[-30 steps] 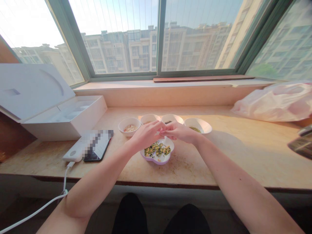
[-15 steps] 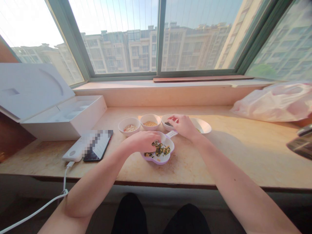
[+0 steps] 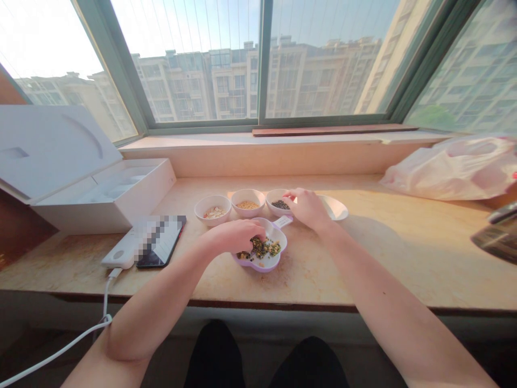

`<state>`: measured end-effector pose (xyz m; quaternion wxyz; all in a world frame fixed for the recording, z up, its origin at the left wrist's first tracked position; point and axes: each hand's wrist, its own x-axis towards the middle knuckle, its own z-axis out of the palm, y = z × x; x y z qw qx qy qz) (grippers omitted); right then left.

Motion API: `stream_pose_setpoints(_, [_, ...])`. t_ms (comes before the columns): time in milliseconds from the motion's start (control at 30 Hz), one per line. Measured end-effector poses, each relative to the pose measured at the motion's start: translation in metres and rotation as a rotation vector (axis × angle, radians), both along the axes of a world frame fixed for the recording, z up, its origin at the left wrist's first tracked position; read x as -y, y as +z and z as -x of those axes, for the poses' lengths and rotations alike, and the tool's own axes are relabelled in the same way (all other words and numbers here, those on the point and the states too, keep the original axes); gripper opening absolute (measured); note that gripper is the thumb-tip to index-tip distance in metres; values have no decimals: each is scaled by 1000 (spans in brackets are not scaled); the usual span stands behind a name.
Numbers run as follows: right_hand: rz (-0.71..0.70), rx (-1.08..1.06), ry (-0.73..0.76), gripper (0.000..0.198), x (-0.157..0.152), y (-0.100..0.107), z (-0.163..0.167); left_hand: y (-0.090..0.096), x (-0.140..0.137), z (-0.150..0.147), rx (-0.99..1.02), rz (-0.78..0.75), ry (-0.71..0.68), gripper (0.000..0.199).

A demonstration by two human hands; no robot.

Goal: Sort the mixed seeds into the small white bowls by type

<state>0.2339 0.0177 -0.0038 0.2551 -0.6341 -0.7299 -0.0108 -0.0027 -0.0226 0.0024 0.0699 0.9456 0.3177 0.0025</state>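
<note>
White cardboard came first: saw an open box [image 3: 145, 202] at the left of the frame, then, lower and nearer the centre, a power bank [image 3: 118, 252] with a phone [image 3: 165, 249] beside it. Farther right, noted a bowl of pale slices [image 3: 212, 221]. Below and right of that, judged the step in hand to be picking by touch through mixed beans [image 3: 266, 248] in a purple-edged dish [image 3: 278, 233], at the frame's centre, calling next for a fine fingertip pinch. Found the left hand [image 3: 240, 236] palm-down there, fingers curled into the beans; could not make out whether pinching any. Behind, saw a bowl of yellow grains [image 3: 247, 213], then a bowl of black beans [image 3: 274, 211]. At the latter's right side, found the right hand [image 3: 306, 207], forearm slanting from the lower right corner, fingertips bent over the rim; could not settle whether parted or closed on a bean. Glimpsed a fourth bowl [image 3: 338, 207] partly hidden by that hand, and a plastic bag [image 3: 448, 172] near the right edge.
</note>
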Motion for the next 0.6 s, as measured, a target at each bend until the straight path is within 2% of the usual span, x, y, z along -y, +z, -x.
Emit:
stream_pose_setpoints(200, [20, 9, 15, 28, -1, -1, -1, 0, -1, -4, -53, 50, 15, 40])
stream_pose_setpoints(400, [30, -54, 45, 27, -2, -1, -1, -2, -3, -3, 28, 28, 5, 39])
stream_pose_setpoints(600, [18, -95, 71, 24, -2, -3, 0, 0, 0, -3, 90, 89, 5, 47])
